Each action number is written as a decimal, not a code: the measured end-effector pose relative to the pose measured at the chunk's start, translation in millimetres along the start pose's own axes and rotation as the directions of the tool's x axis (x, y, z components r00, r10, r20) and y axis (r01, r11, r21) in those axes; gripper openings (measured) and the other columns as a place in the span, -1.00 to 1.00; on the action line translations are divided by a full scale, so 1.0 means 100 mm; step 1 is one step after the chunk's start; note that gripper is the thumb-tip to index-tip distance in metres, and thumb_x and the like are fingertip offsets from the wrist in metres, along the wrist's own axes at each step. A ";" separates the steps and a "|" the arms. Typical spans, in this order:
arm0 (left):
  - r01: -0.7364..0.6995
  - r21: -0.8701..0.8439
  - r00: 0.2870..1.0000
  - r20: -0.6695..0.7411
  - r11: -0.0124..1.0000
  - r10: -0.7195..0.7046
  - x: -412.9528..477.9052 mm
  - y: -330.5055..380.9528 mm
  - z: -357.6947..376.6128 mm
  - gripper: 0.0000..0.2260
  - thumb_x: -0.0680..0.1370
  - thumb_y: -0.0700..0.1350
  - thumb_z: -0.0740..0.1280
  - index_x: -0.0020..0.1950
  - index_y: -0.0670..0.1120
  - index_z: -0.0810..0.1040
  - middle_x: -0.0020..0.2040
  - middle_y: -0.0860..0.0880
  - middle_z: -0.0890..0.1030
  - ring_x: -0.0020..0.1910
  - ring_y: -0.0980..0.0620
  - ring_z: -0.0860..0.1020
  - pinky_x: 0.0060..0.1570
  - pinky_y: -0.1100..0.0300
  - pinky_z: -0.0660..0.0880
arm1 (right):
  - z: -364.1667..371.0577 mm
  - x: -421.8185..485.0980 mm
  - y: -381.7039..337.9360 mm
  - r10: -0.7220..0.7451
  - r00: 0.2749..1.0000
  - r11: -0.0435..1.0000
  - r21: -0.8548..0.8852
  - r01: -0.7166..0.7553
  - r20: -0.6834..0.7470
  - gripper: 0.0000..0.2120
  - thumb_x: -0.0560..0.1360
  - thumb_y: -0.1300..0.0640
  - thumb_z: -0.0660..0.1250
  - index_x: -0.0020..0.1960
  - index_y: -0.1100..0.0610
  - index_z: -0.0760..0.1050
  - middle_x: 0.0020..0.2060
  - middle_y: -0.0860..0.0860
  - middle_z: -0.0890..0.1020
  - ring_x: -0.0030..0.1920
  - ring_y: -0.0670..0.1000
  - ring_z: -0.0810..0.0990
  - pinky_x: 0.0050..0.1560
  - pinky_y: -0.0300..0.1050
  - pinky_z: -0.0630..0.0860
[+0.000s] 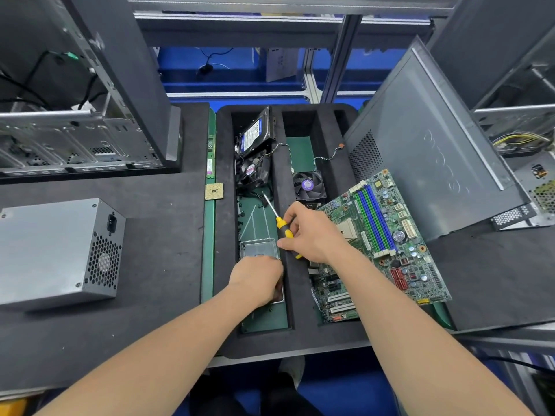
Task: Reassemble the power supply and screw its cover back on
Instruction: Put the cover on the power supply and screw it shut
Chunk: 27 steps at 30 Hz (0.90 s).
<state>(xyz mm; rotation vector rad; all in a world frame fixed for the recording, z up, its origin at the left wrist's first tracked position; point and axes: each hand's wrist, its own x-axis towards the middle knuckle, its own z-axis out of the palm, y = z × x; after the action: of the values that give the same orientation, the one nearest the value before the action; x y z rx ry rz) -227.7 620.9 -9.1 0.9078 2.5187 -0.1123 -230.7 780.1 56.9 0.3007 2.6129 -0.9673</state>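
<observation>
The grey metal power supply [57, 250] lies on the black mat at the left, its cover on and its fan grille facing right. My right hand [312, 232] grips a yellow-and-black screwdriver [282, 226], shaft pointing up and left over the tray. My left hand [258, 280] reaches down into a small clear plastic box [259, 247] in the tray's left compartment, fingers curled inside it. What the fingers hold is hidden.
The black foam tray [223, 205] holds a hard drive [255, 133], a case fan [252, 171] and a CPU cooler [309, 184]. A motherboard [381, 244] leans at the right beside a grey side panel [432, 163]. A CPU chip [214, 191] and an open case [75, 139] sit at the left.
</observation>
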 end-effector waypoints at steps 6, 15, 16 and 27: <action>-0.059 0.028 0.998 0.020 0.998 0.059 0.02 0.02 0.05 -0.91 0.52 -0.07 0.37 -0.07 -0.08 0.55 -0.16 -0.07 0.58 -0.26 -0.13 0.45 -0.27 0.10 0.40 | 0.02 0.01 0.00 -0.005 1.000 1.000 -0.015 0.005 -0.008 -0.62 0.50 0.05 0.58 0.17 0.05 0.44 -0.12 -0.05 0.62 -0.09 0.04 0.68 -0.09 0.01 0.62; -0.054 -0.129 0.985 0.154 0.990 0.074 0.06 0.03 0.05 -0.86 0.50 -0.10 0.40 -0.03 -0.11 0.50 -0.27 0.00 0.39 -0.22 -0.16 0.50 -0.20 0.08 0.48 | 0.02 -0.01 0.00 -0.002 1.000 1.000 -0.001 0.002 -0.016 -0.62 0.52 0.02 0.56 0.19 0.06 0.43 -0.14 -0.07 0.59 -0.16 0.01 0.67 -0.08 0.02 0.63; -0.030 -0.164 0.985 0.164 0.986 0.057 0.06 0.02 0.02 -0.85 0.51 -0.12 0.41 0.00 -0.13 0.50 -0.27 0.01 0.38 -0.21 -0.16 0.50 -0.20 0.08 0.48 | 0.02 -0.01 -0.01 0.000 1.000 1.000 -0.001 0.000 -0.014 -0.61 0.52 0.02 0.56 0.20 0.07 0.43 -0.13 -0.07 0.58 -0.13 0.03 0.67 -0.04 0.05 0.64; 0.066 -0.356 0.988 0.152 0.932 -0.011 0.13 -0.18 -0.29 -0.88 0.48 -0.22 0.48 -0.12 -0.12 0.54 -0.20 -0.08 0.51 -0.22 -0.11 0.53 -0.19 0.13 0.52 | 0.01 -0.02 -0.03 0.015 1.000 1.000 0.006 -0.015 -0.020 -0.63 0.52 0.04 0.55 0.18 0.07 0.44 -0.15 -0.06 0.60 -0.09 0.05 0.64 0.03 0.13 0.64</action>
<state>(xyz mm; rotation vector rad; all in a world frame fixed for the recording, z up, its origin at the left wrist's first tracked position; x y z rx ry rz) -258.7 621.2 9.3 0.6736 2.3131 0.2555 -229.9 776.6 58.4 0.3317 2.6225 -0.9715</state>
